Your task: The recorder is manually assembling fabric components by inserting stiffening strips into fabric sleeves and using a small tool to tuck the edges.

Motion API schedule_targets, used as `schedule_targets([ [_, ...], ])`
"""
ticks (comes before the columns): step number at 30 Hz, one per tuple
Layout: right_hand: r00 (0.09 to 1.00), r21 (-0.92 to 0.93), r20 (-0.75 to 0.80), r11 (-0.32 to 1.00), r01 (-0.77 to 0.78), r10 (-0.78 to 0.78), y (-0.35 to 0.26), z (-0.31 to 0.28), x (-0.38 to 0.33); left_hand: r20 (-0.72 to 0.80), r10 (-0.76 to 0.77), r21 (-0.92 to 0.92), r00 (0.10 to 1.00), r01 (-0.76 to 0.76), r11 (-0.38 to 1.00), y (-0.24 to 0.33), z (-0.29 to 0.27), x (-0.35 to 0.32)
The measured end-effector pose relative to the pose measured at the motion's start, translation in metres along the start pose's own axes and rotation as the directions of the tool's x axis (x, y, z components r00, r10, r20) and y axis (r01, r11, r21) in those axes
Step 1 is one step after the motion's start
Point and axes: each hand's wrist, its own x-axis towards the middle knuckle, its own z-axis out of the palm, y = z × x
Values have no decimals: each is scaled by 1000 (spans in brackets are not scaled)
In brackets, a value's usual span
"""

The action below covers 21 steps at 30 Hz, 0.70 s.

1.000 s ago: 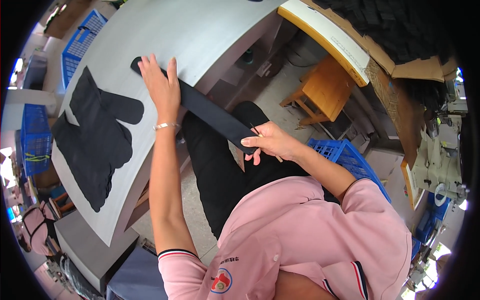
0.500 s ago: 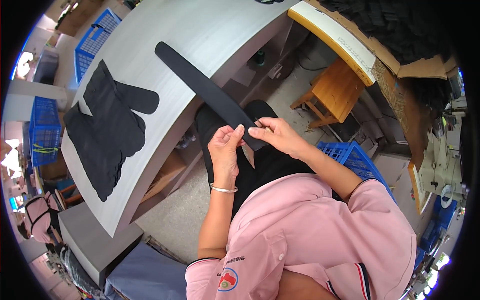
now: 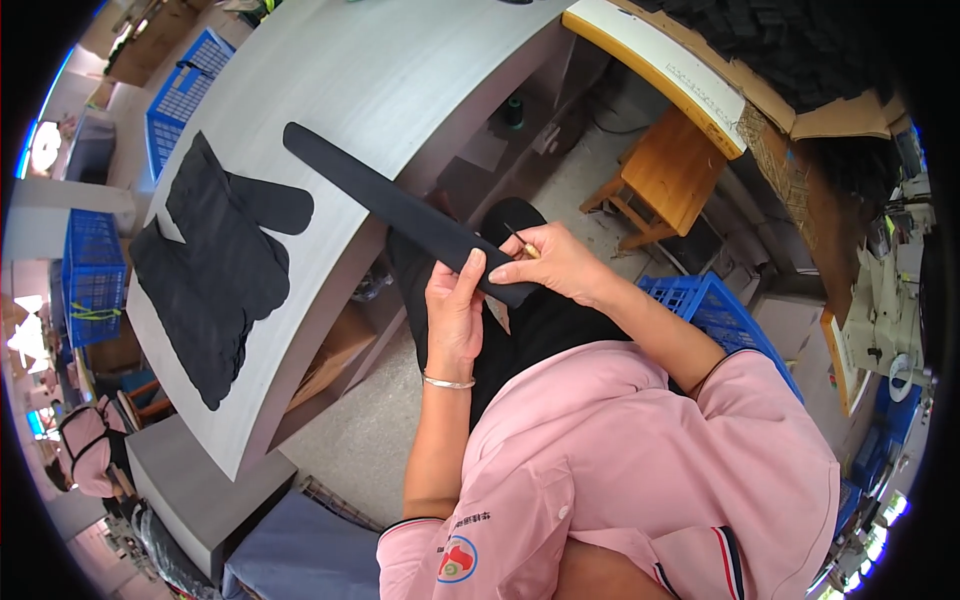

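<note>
A long black fabric strip [image 3: 400,207] with a rounded far end slants over my lap, its far part reaching above the grey table. My left hand [image 3: 455,318] pinches it close to the near end, thumb on top. My right hand [image 3: 568,268] grips that same end from the other side, thumb on the strip. Tucked in its fingers is an awl [image 3: 531,250] with a yellowish handle, its dark spike pointing up and left. Undersides of the strip and the curled fingertips are hidden.
On the grey table [image 3: 330,95] at left lie flat black fabric pieces [image 3: 215,275]. A wooden stool [image 3: 672,170] stands ahead on the right. Blue crates [image 3: 715,310] sit by my right elbow and beyond the table. Far lower left, another person [image 3: 88,450] is partly visible.
The strip's far end has swung left and toward me. My right fingers have shifted, and the awl's spike now shows more clearly, tilted up. Both hands keep hold of the near end.
</note>
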Motion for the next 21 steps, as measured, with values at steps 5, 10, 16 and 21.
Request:
schedule_targets([
  [5,956,107,-173,961,256,-235,-7,5,-18,-21,-62,-83,998,60,995,16,9,17],
  [10,833,-217,-322,892,397,-449,-22,2,-41,28,-43,-200,999,48,979,35,34,36],
  [16,584,-459,-409,711,532,-701,-38,7,-25,117,33,-285,993,1,959,41,73,44],
  [21,477,-499,-477,675,544,-738,-47,8,-24,97,29,-341,995,6,940,34,88,46],
])
